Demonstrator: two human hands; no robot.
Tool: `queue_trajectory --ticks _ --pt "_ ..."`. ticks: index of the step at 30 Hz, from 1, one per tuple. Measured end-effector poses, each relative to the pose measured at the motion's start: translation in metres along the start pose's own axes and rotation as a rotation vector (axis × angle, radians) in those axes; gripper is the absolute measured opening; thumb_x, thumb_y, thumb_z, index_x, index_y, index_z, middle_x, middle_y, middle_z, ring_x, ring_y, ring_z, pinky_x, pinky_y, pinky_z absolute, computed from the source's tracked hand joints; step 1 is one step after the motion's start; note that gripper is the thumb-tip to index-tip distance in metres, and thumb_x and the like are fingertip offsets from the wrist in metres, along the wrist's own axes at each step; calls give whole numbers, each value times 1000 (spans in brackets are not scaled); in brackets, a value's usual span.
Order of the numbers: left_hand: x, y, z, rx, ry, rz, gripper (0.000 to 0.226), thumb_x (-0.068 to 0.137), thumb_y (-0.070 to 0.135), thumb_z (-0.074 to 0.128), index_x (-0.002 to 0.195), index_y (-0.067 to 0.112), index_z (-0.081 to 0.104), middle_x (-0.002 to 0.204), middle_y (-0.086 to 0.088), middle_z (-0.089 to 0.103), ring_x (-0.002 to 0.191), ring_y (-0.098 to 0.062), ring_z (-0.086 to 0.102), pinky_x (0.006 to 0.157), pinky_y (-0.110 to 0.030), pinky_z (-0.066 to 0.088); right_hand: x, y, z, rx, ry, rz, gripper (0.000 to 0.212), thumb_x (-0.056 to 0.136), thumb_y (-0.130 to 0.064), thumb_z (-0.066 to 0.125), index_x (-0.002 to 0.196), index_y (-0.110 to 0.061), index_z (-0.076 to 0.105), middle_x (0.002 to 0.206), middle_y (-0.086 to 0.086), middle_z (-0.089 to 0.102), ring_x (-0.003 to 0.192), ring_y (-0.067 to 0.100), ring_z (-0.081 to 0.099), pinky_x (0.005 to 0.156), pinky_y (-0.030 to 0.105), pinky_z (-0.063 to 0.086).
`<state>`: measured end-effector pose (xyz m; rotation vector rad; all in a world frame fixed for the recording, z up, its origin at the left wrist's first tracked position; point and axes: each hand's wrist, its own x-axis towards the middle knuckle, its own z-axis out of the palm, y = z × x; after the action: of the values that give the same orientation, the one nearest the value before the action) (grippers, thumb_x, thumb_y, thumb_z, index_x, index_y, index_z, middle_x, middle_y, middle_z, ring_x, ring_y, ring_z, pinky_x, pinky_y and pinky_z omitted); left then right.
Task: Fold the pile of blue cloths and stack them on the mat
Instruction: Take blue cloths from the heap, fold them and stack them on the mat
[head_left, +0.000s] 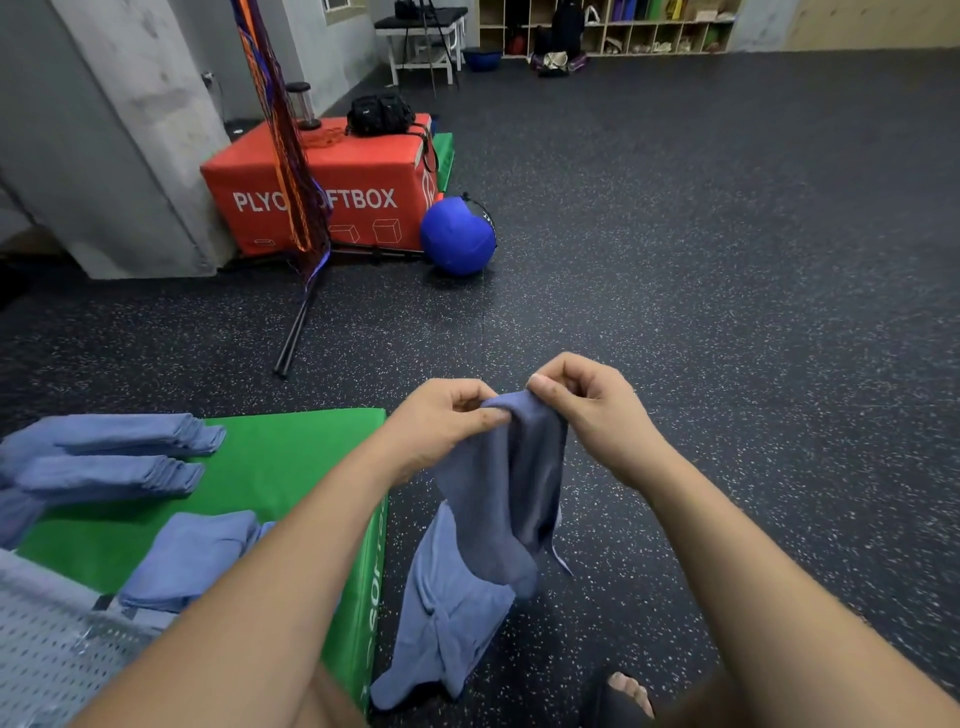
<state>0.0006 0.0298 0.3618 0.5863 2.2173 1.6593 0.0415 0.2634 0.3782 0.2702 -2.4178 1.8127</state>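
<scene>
Both hands, left hand (447, 421) and right hand (587, 410), pinched one blue cloth (511, 493) by its top edge, mid-fold; next I judged it needed squaring before joining the folded stacks (119, 452) on the green mat (291, 457).

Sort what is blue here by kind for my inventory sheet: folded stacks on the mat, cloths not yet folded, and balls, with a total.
Folded stacks of blue cloth on the green mat: 3, at and
Unfolded blue cloths: 2, the held cloth and the cloth on the floor
Blue ball: 1
Total: 6
</scene>
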Motion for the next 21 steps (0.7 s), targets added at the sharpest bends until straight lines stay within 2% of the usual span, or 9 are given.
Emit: queue_trajectory --ticks 3,5,8,10,14,21 --pt "3 -2 -2 -10 23 4 23 91 30 78 97 8 76 86 -1 68 86 -14 55 80 -36 40 2 2 -7 54 6 -12 4 102 -23 75 102 -19 74 77 -2 61 74 11 52 69 30 43" --pt "4 -3 -4 -32 23 -1 18 93 25 78 98 8 77 86 -3 69 85 -15 56 78 -36 40 0 5 -10 51 -109 35 16 97 -21 80 112 -19 74 76 -1 62 72 11 53 69 26 46" --pt "4 -8 -9 25 16 -12 9 93 19 82 96 11 79 83 -1 71 80 -14 56 76 -34 40 0 14 -12 -225 -179 73 7 95 -25 82 96 -23 75 76 2 70 69 8 56 69 32 48" --pt "7 -12 -13 136 29 -36 9 89 19 88 91 14 80 78 2 71 75 -12 56 73 -33 43 1 17 -17 -355 -116 85 12 96 -27 80 86 -25 73 72 -6 67 64 3 53 65 28 46" --pt "10 -23 -26 359 77 -97 12 84 25 91 84 23 80 71 12 70 66 -5 57 72 -30 47 1 13 -22 -468 -13 76 16 101 -26 72 87 -26 65 77 -9 64 67 0 54 62 15 39" --pt "8 -42 -63 544 213 -154 11 83 36 91 83 30 82 73 8 73 65 -1 55 68 -27 43 2 28 -30 -473 111 172 25 107 -35 61 89 -20 53 77 -1 65 72 14 56 63 28 41"
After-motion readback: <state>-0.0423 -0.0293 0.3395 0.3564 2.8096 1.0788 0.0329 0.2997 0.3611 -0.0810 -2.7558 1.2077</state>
